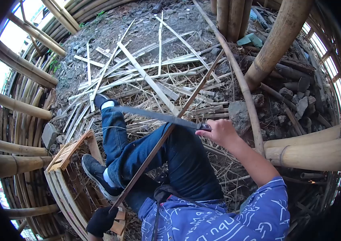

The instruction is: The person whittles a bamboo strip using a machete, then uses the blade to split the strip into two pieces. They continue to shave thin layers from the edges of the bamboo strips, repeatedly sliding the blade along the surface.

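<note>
My bare right hand (220,132) grips the dark handle of a long knife (150,114), its blade pointing left and crossing over a bamboo strip near my raised knee. The long brown bamboo strip (146,164) slants from lower left to upper right across my leg. Its lower end is at my left hand (101,221), in a black glove, with the fingers curled around it. Pale split strips (148,80) lie scattered on the ground beyond my feet.
A slatted wooden crate (60,182) stands at my left. Thick bamboo poles (277,44) rise at the right, near rubble and a large stone (239,116). A long pole (242,84) lies along that side. Stacked bamboo (21,104) lines the left.
</note>
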{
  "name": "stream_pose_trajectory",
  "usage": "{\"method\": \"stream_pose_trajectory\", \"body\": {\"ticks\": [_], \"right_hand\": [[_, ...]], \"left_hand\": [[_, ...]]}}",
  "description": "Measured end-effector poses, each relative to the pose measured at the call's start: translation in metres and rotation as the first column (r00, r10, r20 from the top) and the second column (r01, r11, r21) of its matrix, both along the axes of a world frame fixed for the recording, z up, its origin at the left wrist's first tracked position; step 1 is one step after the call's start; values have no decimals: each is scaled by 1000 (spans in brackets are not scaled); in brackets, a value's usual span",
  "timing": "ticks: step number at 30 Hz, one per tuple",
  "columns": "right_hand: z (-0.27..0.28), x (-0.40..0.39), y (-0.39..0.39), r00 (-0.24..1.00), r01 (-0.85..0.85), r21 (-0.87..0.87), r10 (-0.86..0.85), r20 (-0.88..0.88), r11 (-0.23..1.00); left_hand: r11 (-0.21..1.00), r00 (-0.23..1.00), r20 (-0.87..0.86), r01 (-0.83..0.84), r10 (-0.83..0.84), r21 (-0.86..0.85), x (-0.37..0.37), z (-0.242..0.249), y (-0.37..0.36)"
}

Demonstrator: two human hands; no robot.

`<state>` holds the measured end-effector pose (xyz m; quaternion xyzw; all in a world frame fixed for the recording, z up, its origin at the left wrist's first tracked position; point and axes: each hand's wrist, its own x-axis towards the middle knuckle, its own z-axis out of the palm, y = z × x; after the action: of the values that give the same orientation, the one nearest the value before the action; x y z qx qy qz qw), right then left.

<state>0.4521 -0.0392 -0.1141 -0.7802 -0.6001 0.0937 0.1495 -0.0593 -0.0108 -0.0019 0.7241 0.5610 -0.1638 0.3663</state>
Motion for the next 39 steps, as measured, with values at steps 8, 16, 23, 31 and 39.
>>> {"method": "stream_pose_trajectory", "body": {"ticks": [8, 16, 23, 31, 39], "right_hand": [[-18, 40, 21, 951, 279, 14, -274, -142, 960], [-18, 19, -1, 994, 67, -8, -68, -81, 998], [-27, 30, 15, 998, 55, 31, -56, 23, 998], [-3, 0, -1, 1000, -20, 19, 20, -12, 1000], [-12, 33, 5, 970, 209, -16, -210, -123, 978]], "left_hand": [[1000, 1000, -28, -8, 7, -17, 2, 1, -6], [998, 999, 22, 47, -46, -48, -9, -1, -7], [1000, 996, -89, -5, 5, 4, 17, 11, -3], [997, 999, -51, -13, 10, -72, 9, 11, -4], [999, 999, -23, 24, -24, -24, -2, 1, -4]]}}
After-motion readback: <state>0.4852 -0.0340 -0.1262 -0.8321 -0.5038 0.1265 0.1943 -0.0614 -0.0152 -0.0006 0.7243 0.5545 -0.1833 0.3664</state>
